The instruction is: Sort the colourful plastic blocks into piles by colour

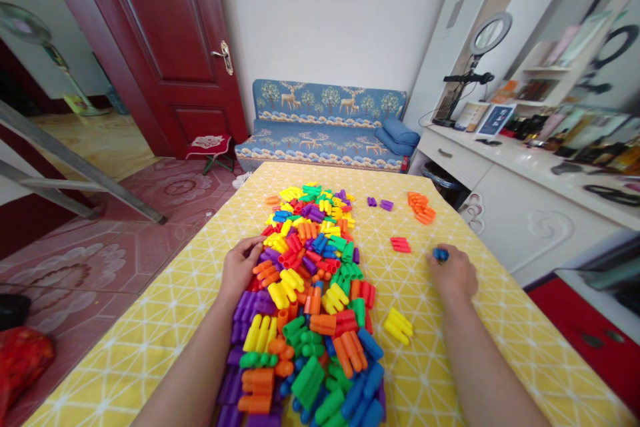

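A long heap of finger-shaped plastic building blocks [310, 303] in yellow, orange, green, blue, purple and red covers the middle of the table. At the heap's left side, my left hand [241, 268] touches its edge beside yellow and purple blocks, fingers bent and a gap showing by the thumb. My right hand [456, 275] is closed around a blue block [441, 254] over the right part of the table; most of that block is hidden. Separate from the heap lie a red block [400, 244], a yellow block [399, 325], two purple blocks [386, 205] and a group of orange blocks [421, 207].
A yellow patterned cloth [175, 340] covers the table. Beyond its far edge stands a blue sofa [320, 137] with deer prints. A white dresser [530, 207] with a ring light stands on the right. On the left are a metal ladder [95, 177] and a small stool [209, 145].
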The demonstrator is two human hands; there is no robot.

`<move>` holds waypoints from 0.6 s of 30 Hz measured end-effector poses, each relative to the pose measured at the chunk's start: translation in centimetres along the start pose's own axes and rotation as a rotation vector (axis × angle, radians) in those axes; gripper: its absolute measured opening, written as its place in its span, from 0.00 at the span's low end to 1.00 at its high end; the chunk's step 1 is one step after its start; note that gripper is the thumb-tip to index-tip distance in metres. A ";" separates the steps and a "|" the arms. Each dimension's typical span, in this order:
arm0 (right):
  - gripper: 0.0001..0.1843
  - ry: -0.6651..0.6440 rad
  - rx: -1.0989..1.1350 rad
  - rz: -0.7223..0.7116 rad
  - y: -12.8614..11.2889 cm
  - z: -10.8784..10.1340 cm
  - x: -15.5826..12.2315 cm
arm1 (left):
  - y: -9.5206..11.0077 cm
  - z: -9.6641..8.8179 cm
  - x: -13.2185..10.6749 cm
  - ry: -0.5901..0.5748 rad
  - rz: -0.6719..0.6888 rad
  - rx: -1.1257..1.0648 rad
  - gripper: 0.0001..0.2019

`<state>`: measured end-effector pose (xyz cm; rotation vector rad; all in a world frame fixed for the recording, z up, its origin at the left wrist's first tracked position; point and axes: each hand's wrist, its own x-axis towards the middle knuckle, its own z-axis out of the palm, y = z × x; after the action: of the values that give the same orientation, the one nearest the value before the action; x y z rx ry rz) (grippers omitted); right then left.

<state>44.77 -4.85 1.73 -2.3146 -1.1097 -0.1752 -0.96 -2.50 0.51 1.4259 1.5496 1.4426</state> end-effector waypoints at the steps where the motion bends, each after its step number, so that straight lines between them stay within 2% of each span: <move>1: 0.22 -0.023 -0.026 -0.004 0.2 0.2 0.1 | 0.1 0.0 0.0 -0.003 -0.002 0.004 0.21; 4: 0.22 -0.038 -0.053 0.000 0.5 0.8 0.2 | 0.3 0.0 0.0 -0.007 -0.009 0.011 0.21; 9: 0.25 0.006 0.034 0.032 0.5 1.0 0.2 | 0.6 -0.1 0.0 -0.008 -0.017 0.013 0.22; 15: 0.25 0.247 0.146 0.110 -0.2 0.0 -0.2 | 0.6 -0.1 -0.1 -0.003 -0.011 0.018 0.21; 18: 0.22 0.195 0.141 0.120 -0.3 -0.1 -0.4 | 0.5 -0.1 -0.1 -0.008 -0.010 0.018 0.22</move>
<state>44.29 -5.05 1.78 -2.1790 -0.8560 -0.2627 -0.88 -2.69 1.03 1.4309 1.5669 1.4192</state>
